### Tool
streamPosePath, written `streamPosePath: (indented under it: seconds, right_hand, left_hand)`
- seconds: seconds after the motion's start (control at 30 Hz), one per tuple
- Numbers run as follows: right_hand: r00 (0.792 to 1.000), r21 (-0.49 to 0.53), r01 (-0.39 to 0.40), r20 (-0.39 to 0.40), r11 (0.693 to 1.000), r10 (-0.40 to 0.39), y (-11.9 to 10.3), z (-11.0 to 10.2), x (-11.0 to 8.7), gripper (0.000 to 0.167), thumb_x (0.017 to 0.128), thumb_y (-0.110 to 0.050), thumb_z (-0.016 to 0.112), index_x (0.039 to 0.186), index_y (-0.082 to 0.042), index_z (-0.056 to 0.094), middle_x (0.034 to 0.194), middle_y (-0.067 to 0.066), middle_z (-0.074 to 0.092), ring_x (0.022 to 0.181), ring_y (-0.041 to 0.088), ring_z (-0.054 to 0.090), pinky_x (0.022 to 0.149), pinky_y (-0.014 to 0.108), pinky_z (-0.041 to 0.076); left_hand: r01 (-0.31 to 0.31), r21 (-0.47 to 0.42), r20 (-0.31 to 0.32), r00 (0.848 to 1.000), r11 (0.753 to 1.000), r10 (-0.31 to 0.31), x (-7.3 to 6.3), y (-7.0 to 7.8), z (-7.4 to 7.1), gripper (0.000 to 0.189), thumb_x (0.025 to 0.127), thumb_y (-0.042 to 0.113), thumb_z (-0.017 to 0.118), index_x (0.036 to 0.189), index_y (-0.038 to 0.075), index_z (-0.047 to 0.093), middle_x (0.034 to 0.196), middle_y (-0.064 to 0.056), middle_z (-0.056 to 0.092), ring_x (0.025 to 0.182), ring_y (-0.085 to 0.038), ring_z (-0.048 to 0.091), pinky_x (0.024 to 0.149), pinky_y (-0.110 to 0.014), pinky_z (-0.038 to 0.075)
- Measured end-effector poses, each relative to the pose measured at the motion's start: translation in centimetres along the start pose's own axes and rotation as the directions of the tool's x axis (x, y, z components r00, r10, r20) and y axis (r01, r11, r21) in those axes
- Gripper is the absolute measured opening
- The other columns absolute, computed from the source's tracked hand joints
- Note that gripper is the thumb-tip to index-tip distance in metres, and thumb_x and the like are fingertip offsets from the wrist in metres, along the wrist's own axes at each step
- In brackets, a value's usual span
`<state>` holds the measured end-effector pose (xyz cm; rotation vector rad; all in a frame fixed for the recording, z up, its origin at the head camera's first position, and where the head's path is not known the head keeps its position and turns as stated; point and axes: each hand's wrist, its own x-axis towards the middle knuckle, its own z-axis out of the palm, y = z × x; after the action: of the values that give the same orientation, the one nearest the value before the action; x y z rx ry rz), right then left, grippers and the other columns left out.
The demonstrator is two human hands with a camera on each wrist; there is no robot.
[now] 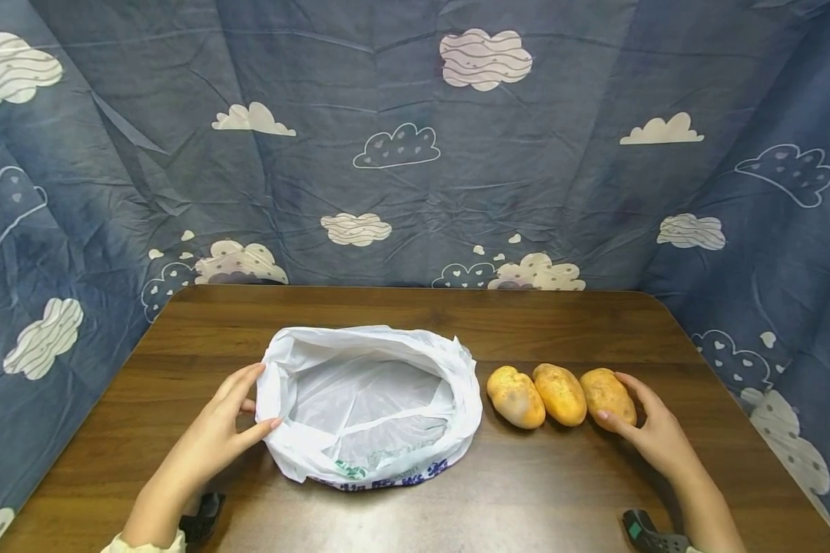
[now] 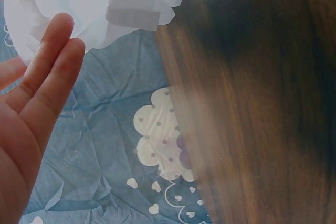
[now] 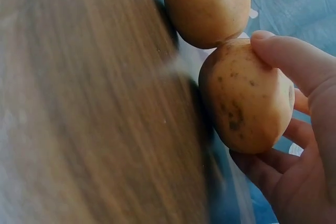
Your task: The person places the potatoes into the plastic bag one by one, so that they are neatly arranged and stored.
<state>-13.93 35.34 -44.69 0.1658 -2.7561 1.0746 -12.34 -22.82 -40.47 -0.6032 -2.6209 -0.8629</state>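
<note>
A white plastic bag (image 1: 287, 453) with its mouth spread wide sits on the table, green and blue print low on its front. At the bag's left side is my left hand (image 1: 214, 426), fingers extended and thumb apart, the tips at the plastic. The left wrist view shows straight fingers (image 2: 50, 72) against the white bag (image 2: 89, 3). Three potatoes lie in a row right of the bag: a left one (image 1: 516, 397), a middle one (image 1: 559, 395) and a right one (image 1: 607, 395). My right hand (image 1: 653, 430) grips the right potato (image 3: 247, 95) between thumb and fingers.
The brown wooden table (image 1: 526, 499) has its far edge against a dark blue curtain (image 1: 415, 192) with cloud prints. Dark devices are strapped at both wrists, the left one (image 1: 204, 518) and the right one (image 1: 653, 534).
</note>
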Motion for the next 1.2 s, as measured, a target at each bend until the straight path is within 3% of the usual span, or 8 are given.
streamPosePath:
  seconds: [0.23, 0.3, 0.47, 0.57, 1.2]
  right_hand:
    - [0.999, -0.006, 0.017, -0.044, 1.000, -0.017, 0.0, 0.1, 0.0, 0.068, 0.080, -0.023, 0.069, 0.135, -0.003, 0.034, 0.124, 0.026, 0.043, 0.102, 0.036, 0.045, 0.068, 0.012, 0.037]
    - [0.998, 0.001, 0.030, -0.063, 1.000, -0.030, 0.0, 0.1, 0.0, 0.066, 0.080, -0.021, 0.069, 0.134, -0.002, 0.035, 0.123, 0.026, 0.044, 0.102, 0.030, 0.045, 0.070, 0.009, 0.035]
    - [0.992, 0.021, 0.047, -0.117, 0.999, -0.044, 0.1, 0.1, 0.1, 0.065, 0.078, -0.016, 0.070, 0.133, -0.002, 0.037, 0.121, 0.025, 0.045, 0.098, -0.002, 0.041, 0.071, 0.005, 0.034]
    - [0.988, 0.041, 0.046, -0.149, 0.998, -0.039, 0.1, 0.1, 0.1, 0.065, 0.078, -0.013, 0.071, 0.133, -0.003, 0.037, 0.123, 0.026, 0.043, 0.097, -0.013, 0.035, 0.072, 0.003, 0.033]
    - [0.943, 0.076, 0.081, -0.328, 0.994, -0.052, -1.7, -0.2, 0.3, 0.070, 0.074, -0.005, 0.073, 0.135, -0.007, 0.039, 0.124, 0.018, 0.043, 0.103, -0.006, 0.039, 0.077, 0.003, 0.031]
  left_hand:
    - [-0.004, 0.006, -0.008, 1.000, 1.000, 0.004, 0.1, -0.1, 0.1, 0.074, 0.070, 0.008, 0.076, 0.131, -0.004, 0.036, 0.127, -0.020, 0.038, 0.074, -0.011, 0.059, 0.070, -0.034, 0.047]
    - [-0.006, 0.006, -0.010, 1.000, 1.000, 0.006, 0.1, -0.2, 0.1, 0.074, 0.070, 0.008, 0.076, 0.131, -0.004, 0.037, 0.127, -0.020, 0.039, 0.074, -0.011, 0.059, 0.070, -0.033, 0.046]
    - [-0.004, 0.006, -0.004, 1.000, 1.000, 0.004, 0.0, -0.1, 0.0, 0.074, 0.071, 0.009, 0.076, 0.131, -0.003, 0.036, 0.127, -0.019, 0.038, 0.074, -0.010, 0.058, 0.070, -0.034, 0.046]
    - [-0.003, 0.007, -0.001, 1.000, 1.000, 0.003, 0.0, -0.1, 0.0, 0.074, 0.071, 0.010, 0.076, 0.132, -0.003, 0.036, 0.127, -0.019, 0.038, 0.074, -0.010, 0.058, 0.070, -0.035, 0.046]
    - [0.003, 0.002, 0.008, 1.000, 1.000, -0.003, 0.0, -0.1, 0.1, 0.073, 0.072, 0.011, 0.075, 0.132, -0.003, 0.036, 0.128, -0.018, 0.038, 0.076, -0.011, 0.059, 0.071, -0.036, 0.047]
